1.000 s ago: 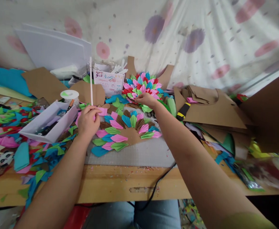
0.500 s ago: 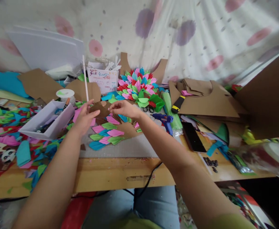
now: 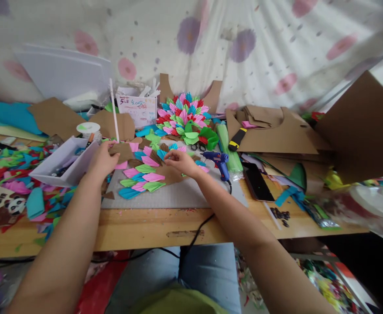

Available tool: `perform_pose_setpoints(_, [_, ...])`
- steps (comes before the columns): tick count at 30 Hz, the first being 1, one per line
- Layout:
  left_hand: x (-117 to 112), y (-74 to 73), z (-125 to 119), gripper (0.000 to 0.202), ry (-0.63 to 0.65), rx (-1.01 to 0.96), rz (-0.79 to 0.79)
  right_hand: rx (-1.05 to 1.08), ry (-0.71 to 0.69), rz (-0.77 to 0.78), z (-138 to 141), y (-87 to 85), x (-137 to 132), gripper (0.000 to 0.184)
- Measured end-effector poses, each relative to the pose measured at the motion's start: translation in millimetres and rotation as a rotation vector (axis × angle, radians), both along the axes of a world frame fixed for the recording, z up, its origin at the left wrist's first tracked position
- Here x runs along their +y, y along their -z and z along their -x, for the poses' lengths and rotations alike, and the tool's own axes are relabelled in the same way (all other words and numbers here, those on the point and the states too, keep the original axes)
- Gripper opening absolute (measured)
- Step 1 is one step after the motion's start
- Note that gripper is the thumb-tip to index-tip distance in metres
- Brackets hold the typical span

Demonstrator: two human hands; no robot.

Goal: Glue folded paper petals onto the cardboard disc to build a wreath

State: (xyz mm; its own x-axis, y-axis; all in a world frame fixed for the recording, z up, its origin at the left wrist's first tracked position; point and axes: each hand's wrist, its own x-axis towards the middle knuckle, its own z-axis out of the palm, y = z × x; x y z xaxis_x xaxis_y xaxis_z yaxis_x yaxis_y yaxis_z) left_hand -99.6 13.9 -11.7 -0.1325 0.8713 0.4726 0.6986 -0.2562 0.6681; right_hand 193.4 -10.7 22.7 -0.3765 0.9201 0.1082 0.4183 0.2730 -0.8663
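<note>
My left hand [image 3: 102,162] is closed on a brown paper piece [image 3: 122,151], its thumb and fingers gripping the left end. To the right, my right hand [image 3: 182,162] hovers over a cardboard shape [image 3: 172,174] covered in part with pleated pink, green, blue and brown paper petals [image 3: 154,177]. Its fingertips are pinched together; whatever lies between them is too small to make out. The cardboard shape rests on a grey board [image 3: 175,198]. Right of that hand lies a blue glue gun [image 3: 219,161].
A white box of tools [image 3: 63,168] stands left among paper scraps [image 3: 13,163]. Behind is a finished-looking petal-covered piece [image 3: 183,113]. Scissors [image 3: 198,147], a yellow-black cutter [image 3: 237,139], a phone [image 3: 257,182] and cardboard sheets [image 3: 276,135] lie to the right. A black cable [image 3: 200,229] crosses the table edge.
My hands have moved apart. The left has drawn back left with the brown paper piece, and the right has moved away from it, over the petals. The view has shifted slightly.
</note>
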Motion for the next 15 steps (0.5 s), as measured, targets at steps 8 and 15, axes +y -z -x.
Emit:
perform_pose_setpoints(8, [-22.8,-41.4,-18.5,0.027,-0.06,0.479,0.074,0.114,0.062,-0.081,-33.5,26.1,-15.7,0.017])
perform_pose_setpoints(15, [-18.4,-45.1,-16.1,0.022,0.048,0.793,0.352,0.146,0.169,-0.129,-40.4,35.4,-17.2,0.015])
